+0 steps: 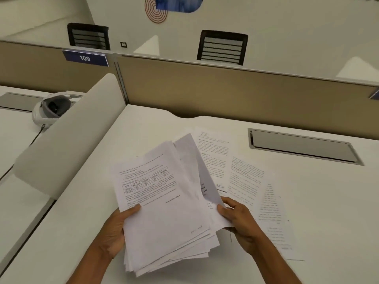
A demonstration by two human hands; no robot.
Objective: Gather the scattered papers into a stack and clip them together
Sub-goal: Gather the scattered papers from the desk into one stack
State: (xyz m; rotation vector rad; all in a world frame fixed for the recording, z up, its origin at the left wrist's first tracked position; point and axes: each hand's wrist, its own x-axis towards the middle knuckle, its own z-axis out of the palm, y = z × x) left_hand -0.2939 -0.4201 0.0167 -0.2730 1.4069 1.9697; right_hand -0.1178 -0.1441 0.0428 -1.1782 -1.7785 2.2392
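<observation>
While both hands grip the uneven paper stack (pixel 164 212), left hand (pixel 114 228) and right hand (pixel 240 220) fingers clamped on its edges, gathering appears mostly done. Loose sheets (pixel 246 179) remain on the desk (pixel 328 201) at two o'clock; no clip is visible.

A white, smooth-topped desk (pixel 143 128) fills the lower and middle part of the frame, its far edge meeting a tan partition. Three white printed paper sheets lie flat on it right of centre: one printed sheet (pixel 213 152) farthest back, a second text-covered sheet (pixel 245 179) just right of and partly overlapping it, and a third blurred sheet (pixel 274 218) lower right, nearest the frame's bottom. A grey rectangular recessed metal cable hatch (pixel 303 145) is set into the desktop at right centre, apart from the sheets. At the far left, a neighbouring white desk surface (pixel 14 128) carries a white rounded headset-like device (pixel 51 107).
</observation>
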